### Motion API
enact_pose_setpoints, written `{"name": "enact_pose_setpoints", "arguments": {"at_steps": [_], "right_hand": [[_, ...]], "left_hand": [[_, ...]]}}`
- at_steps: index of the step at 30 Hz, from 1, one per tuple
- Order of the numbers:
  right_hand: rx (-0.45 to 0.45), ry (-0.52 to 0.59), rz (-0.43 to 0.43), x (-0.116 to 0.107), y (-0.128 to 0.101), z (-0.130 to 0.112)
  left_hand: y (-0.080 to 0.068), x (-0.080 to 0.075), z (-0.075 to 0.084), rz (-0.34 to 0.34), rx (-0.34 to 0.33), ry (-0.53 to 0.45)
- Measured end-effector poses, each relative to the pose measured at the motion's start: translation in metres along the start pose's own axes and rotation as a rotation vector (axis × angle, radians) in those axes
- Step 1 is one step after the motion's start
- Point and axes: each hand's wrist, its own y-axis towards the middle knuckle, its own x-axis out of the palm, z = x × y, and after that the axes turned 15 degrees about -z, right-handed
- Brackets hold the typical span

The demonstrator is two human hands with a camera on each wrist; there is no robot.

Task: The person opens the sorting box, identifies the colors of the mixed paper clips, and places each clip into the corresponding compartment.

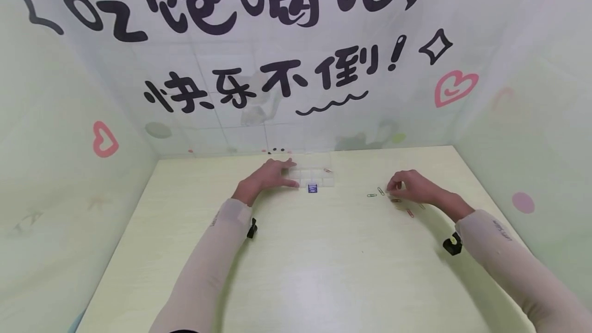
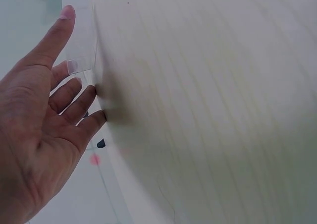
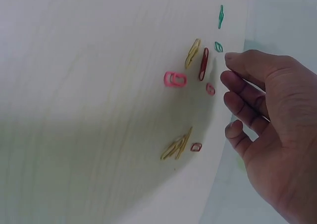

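A clear plastic compartment box [image 1: 303, 174] sits near the back of the table, with a blue-and-white label [image 1: 312, 188] at its front. My left hand [image 1: 273, 174] holds the box's left end between thumb and fingers, the thumb in front; in the left wrist view the thumb [image 2: 55, 38] overlaps the clear plastic. One red-and-white paper clip [image 1: 327, 170] shows at the box. My right hand [image 1: 411, 187] hovers close over scattered paper clips, fingers loosely bent, nothing visible between them. Nearest its fingertips are a green clip [image 3: 218, 46], a dark red clip [image 3: 204, 64] and a small pink clip [image 3: 210, 88].
More clips lie on the table: a larger pink one [image 3: 175, 79], a yellow one [image 3: 192, 53], a yellow cluster [image 3: 176, 145], a small red one [image 3: 196, 147] and another green one [image 3: 221, 17]. A printed curtain [image 1: 296, 132] stands right behind the table's back edge.
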Motion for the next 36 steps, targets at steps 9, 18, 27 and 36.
{"name": "enact_pose_setpoints", "arguments": {"at_steps": [9,18,27,36], "right_hand": [[0.03,0.016,-0.055,0.001,-0.011,0.007],[0.022,0.009,-0.034,0.007,-0.014,0.01],[0.02,0.017,-0.04,0.01,-0.013,0.013],[0.021,0.032,-0.036,0.011,-0.011,0.015]], "left_hand": [[0.001,0.0,-0.002,0.004,0.006,-0.004],[0.001,0.0,0.0,-0.001,0.002,0.001],[0.001,0.001,0.0,0.006,-0.002,0.0],[0.001,0.001,0.0,0.001,-0.001,-0.013]]}}
